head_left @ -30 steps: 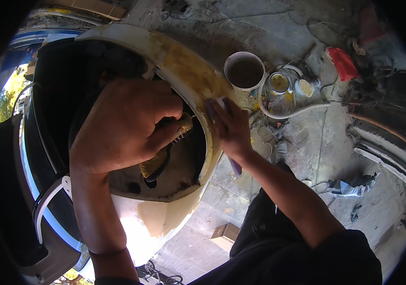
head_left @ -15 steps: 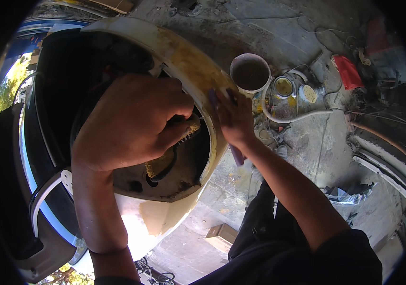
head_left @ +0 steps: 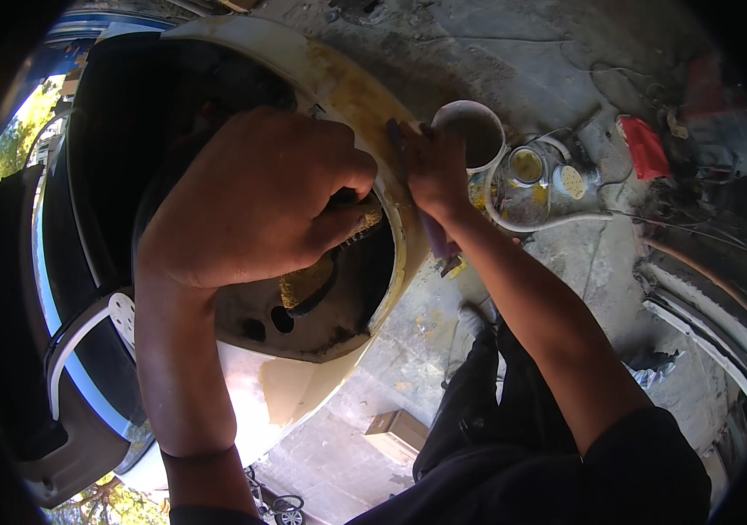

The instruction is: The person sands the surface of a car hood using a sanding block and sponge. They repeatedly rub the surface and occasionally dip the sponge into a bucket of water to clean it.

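My left hand [head_left: 260,197] is curled closed above the dark opening of a car body; what its fingers grip is hidden. A yellowish foam strip with a dark edge [head_left: 305,280] lies just below it in the opening. My right hand [head_left: 435,171] grips a long purple block [head_left: 436,238], pressed along the curved, cream-white panel [head_left: 353,80], which has patches of yellow filler. The panel runs round the right and lower sides of the opening.
A bucket [head_left: 477,122], round tins [head_left: 527,164], a pale hose [head_left: 557,224] and a red package [head_left: 643,149] lie on the stained floor at right. Long metal parts [head_left: 697,341] line the far right. A cardboard box [head_left: 395,433] sits below, near my legs.
My right hand and the purple block have moved forward along the panel, nearer the bucket. My left hand stays closed over the opening. The view has shifted slightly and a foot has moved.
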`<act>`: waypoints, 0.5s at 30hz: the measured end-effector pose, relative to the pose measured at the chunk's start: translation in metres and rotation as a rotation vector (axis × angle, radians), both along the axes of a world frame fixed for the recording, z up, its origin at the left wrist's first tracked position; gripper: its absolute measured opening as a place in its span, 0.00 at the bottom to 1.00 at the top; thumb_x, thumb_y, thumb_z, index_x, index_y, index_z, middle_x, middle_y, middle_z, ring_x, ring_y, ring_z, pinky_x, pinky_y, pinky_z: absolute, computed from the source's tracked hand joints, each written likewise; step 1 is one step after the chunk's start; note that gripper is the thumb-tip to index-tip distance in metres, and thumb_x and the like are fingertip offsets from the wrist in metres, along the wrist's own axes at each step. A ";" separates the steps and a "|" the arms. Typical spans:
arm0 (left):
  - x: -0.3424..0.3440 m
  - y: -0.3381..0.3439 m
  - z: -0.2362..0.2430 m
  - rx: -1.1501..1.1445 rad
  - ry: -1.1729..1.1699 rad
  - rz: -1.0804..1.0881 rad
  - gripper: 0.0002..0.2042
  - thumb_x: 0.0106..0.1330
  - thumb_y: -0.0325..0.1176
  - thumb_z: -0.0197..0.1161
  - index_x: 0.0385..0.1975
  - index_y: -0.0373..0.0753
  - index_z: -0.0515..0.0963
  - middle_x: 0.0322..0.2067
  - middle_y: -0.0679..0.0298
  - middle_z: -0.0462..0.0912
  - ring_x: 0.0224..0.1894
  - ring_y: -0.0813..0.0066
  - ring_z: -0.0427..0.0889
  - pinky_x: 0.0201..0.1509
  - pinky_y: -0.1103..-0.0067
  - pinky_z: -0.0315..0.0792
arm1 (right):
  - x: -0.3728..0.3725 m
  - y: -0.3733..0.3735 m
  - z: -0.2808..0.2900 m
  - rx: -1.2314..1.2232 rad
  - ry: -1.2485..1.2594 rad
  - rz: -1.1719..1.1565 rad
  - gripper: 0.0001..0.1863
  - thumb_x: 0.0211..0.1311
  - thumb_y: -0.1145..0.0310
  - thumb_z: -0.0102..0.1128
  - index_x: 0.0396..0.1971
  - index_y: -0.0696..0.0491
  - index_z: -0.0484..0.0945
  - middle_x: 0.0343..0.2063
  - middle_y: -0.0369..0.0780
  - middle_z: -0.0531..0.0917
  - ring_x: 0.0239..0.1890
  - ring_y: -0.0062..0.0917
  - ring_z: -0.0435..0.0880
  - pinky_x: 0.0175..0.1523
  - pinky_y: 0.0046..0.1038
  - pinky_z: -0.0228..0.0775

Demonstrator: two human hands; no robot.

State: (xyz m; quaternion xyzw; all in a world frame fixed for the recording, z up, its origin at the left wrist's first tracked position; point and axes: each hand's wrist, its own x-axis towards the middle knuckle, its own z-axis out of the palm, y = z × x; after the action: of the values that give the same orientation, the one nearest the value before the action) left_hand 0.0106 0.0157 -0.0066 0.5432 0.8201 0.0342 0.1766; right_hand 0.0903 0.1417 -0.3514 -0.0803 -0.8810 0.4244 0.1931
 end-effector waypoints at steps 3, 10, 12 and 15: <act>-0.002 -0.002 0.001 -0.007 -0.020 0.017 0.10 0.62 0.31 0.83 0.38 0.40 0.87 0.36 0.61 0.88 0.39 0.53 0.88 0.45 0.61 0.81 | 0.011 -0.003 -0.013 -0.066 0.085 0.025 0.22 0.79 0.64 0.68 0.69 0.41 0.90 0.57 0.50 0.86 0.61 0.48 0.83 0.69 0.49 0.74; -0.002 -0.003 0.000 0.010 0.014 0.004 0.10 0.63 0.33 0.82 0.39 0.40 0.88 0.36 0.60 0.88 0.39 0.54 0.89 0.45 0.61 0.81 | -0.001 0.000 0.004 -0.001 0.058 -0.011 0.18 0.80 0.64 0.66 0.65 0.44 0.91 0.57 0.53 0.88 0.62 0.49 0.84 0.68 0.49 0.74; -0.003 -0.003 -0.001 0.013 0.001 0.018 0.10 0.63 0.33 0.82 0.38 0.40 0.88 0.36 0.60 0.88 0.39 0.53 0.89 0.45 0.61 0.81 | 0.010 0.002 0.023 -0.077 0.069 0.026 0.20 0.76 0.66 0.71 0.64 0.43 0.93 0.59 0.52 0.85 0.62 0.50 0.83 0.67 0.49 0.77; -0.001 -0.003 -0.001 -0.007 -0.026 0.044 0.10 0.64 0.34 0.82 0.38 0.40 0.88 0.35 0.60 0.88 0.39 0.53 0.89 0.45 0.61 0.81 | 0.019 0.001 0.034 -0.153 -0.015 0.025 0.20 0.76 0.66 0.72 0.64 0.42 0.93 0.58 0.51 0.85 0.60 0.50 0.84 0.67 0.48 0.78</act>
State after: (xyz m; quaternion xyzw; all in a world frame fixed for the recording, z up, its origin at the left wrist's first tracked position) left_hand 0.0094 0.0123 -0.0077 0.5240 0.8295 0.0422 0.1885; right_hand 0.1098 0.1429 -0.3171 -0.0869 -0.8483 0.4924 0.1745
